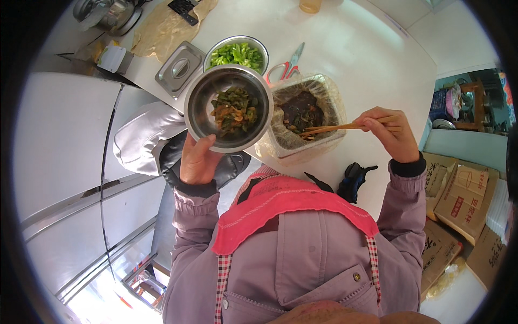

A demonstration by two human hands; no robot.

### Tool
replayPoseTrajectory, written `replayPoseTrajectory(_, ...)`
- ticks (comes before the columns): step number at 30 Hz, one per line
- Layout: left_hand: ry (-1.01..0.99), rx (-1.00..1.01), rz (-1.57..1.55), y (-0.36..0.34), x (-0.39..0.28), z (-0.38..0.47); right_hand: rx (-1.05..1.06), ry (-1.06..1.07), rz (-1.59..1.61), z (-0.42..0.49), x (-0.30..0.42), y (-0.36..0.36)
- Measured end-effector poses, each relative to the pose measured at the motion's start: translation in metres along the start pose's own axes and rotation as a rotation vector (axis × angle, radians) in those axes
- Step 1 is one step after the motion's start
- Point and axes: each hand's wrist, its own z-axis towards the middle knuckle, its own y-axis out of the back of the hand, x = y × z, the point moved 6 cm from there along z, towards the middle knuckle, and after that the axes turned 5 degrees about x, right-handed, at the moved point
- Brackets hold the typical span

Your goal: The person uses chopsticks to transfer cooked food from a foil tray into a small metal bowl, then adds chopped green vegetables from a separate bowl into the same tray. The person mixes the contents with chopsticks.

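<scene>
My left hand (199, 160) grips the near rim of a stainless steel bowl (195, 101), thumb over the edge. Dark green and orange-brown chopped pickled vegetables (234, 111) lie in that bowl. In my right hand (388, 131) is a pair of wooden chopsticks (344, 126). Their tips reach into a plastic-lined square container (330, 139) to the right of the bowl. Dark sauce-soaked food (301, 109) fills the container's lower part, and the chopstick tips touch it. Behind the held bowl stands another metal bowl (265, 50) of chopped green peppers (238, 54).
Red-handled scissors (295, 60) lie behind the container on the white table (380, 73). A metal lid (180, 69) is at the table's left edge. A black and blue object (354, 182) rests near the front. Cardboard boxes (461, 194) stand at right, white cabinets (66, 133) at left.
</scene>
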Motion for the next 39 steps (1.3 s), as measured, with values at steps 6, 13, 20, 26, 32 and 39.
replayPoseTrajectory(6,0.002,0.002,0.009,-0.003,-0.001,0.0,-0.191,0.17,-0.18,0.015,0.013,-0.001)
replayPoseTrajectory(13,-0.021,-0.001,0.033,-0.003,-0.001,0.0,-0.172,0.254,-0.387,0.028,0.0,-0.035)
replayPoseTrajectory(20,-0.03,0.031,0.032,-0.006,-0.002,0.003,-0.077,0.162,-0.309,0.013,0.007,-0.025)
replayPoseTrajectory(26,-0.042,0.046,0.031,-0.008,-0.003,0.003,-0.063,0.204,-0.319,0.0,0.028,-0.014)
replayPoseTrajectory(32,-0.038,0.014,0.034,-0.007,-0.003,0.0,-0.231,0.162,-0.12,0.012,0.008,-0.007)
replayPoseTrajectory(39,-0.039,0.015,0.044,-0.008,-0.004,0.0,-0.186,0.179,0.007,0.039,-0.033,-0.051)
